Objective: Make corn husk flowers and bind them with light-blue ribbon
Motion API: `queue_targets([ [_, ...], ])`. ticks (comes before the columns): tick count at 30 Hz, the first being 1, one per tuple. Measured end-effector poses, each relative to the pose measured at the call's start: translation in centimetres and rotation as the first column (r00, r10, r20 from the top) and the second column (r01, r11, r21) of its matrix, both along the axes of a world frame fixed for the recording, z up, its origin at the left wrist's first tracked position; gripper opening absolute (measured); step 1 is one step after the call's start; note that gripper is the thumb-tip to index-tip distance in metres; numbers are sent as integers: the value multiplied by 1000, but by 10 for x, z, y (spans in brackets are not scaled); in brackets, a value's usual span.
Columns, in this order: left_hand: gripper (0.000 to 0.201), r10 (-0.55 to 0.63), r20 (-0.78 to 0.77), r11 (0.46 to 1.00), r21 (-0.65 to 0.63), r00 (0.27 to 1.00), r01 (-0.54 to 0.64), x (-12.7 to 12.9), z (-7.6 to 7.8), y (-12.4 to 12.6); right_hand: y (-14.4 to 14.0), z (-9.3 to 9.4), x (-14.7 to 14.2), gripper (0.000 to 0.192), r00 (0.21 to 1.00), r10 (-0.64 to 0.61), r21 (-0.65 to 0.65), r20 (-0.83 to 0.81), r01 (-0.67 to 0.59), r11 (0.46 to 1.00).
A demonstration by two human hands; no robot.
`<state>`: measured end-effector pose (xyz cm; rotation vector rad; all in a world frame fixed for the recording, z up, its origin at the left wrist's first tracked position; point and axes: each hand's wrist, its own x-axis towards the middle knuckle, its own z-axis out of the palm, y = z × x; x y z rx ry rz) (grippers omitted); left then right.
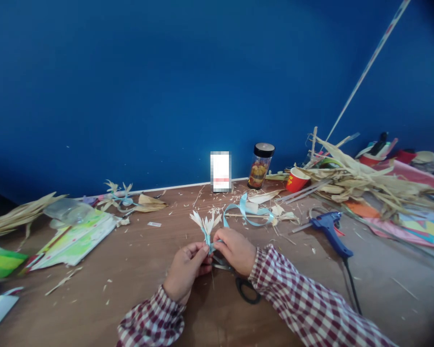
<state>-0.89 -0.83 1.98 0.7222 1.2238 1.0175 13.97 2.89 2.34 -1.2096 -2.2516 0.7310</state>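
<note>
Both hands met above the tabletop (137,260): the left hand (185,270) and right hand (235,250) each kept a pinching grip on the husk flower (205,225), blue ribbon (244,210) trailing behind.

Your right hand (235,250) covers the scissors' (244,285) blades; only one black loop shows. At 12 o'clock, the card (220,171) is pixelated. At 9 o'clock, papers (0,262) are cut off.
</note>
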Motion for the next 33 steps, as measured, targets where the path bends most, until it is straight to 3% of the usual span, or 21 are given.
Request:
queue_targets([
  [5, 25, -11, -5, 1000, 11, 1000, 12, -1, -2, 0, -1, -1, 0, 7, 1000, -4, 3, 11, 4, 1000],
  [11, 26, 43, 30, 999, 8, 999, -44, 0, -2, 0, 0, -1, -1, 2, 970, -112, -161, -218, 77, 984],
  [15, 27, 75, 32, 997, 1, 997, -75, 0, -2, 1, 0, 0, -2, 4, 930, -151, -271, -336, 58, 961],
  [18, 30, 85, 40, 996, -8, 996, -84, 0, -3, 1, -1, -1, -4, 5, 889, -212, -383, -407, 45, 923],
  [24, 30, 112, 44, 993, 27, 993, -114, 1, -9, 1, -5, -5, -11, 11, 793, -399, -623, -460, 32, 782],
  [33, 28, 140, 40, 988, 53, 989, -142, 3, -13, -1, -8, -6, -15, 13, 748, -451, -658, -488, 25, 753],
])
